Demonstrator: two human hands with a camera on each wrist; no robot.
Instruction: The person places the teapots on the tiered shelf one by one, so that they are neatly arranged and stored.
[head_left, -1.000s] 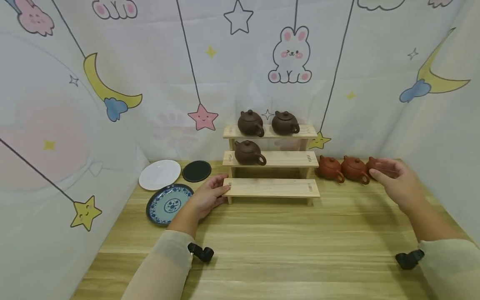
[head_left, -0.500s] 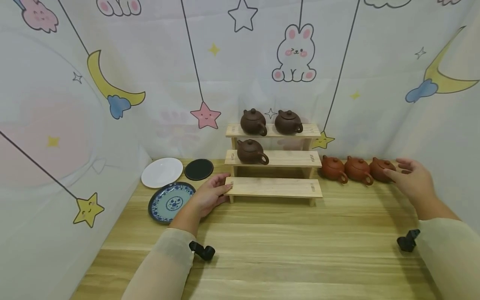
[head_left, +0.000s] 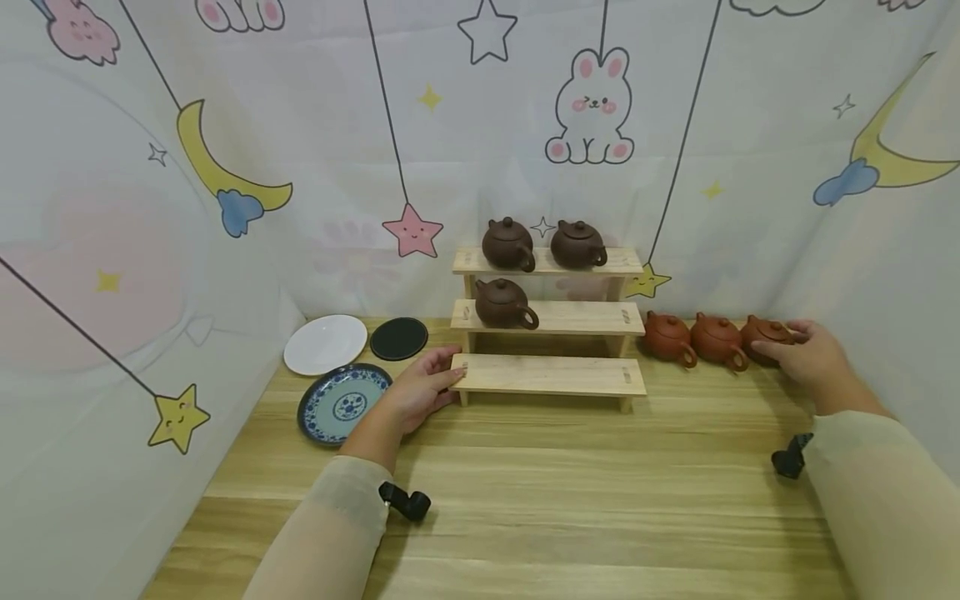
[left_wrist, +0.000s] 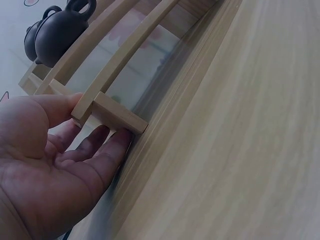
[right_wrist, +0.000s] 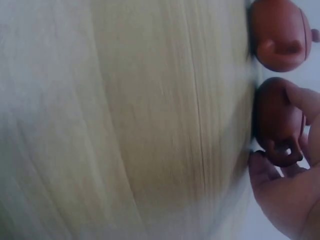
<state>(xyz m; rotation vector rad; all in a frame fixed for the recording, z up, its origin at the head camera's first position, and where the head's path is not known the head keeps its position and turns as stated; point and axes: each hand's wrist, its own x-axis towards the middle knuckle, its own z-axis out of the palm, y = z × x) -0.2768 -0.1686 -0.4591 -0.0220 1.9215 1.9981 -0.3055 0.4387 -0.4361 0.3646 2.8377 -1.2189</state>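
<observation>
My left hand (head_left: 416,393) holds the left end of the lowest step of a three-tier wooden stand (head_left: 547,375). In the left wrist view the thumb lies on the board's end and the other fingers (left_wrist: 117,142) are against the leg below. My right hand (head_left: 813,357) is round the rightmost reddish-brown teapot (head_left: 761,337), thumb on its near side. The right wrist view has this teapot (right_wrist: 272,112) on the table, its handle among my fingers; some fingers are hidden behind it. Two red teapots (head_left: 667,337) stand in line to its left.
Dark brown teapots sit on the stand: two on top, including the left one (head_left: 507,243), and one (head_left: 502,303) on the middle step. At left lie a white plate (head_left: 325,344), a black round plate (head_left: 399,338) and a blue-patterned plate (head_left: 337,408). A printed curtain (head_left: 337,125) encloses the table.
My right hand moved right off the rightmost teapot, opened beside it, then came back left and closed round it. My left hand stays on the stand. The view shifted slightly.
</observation>
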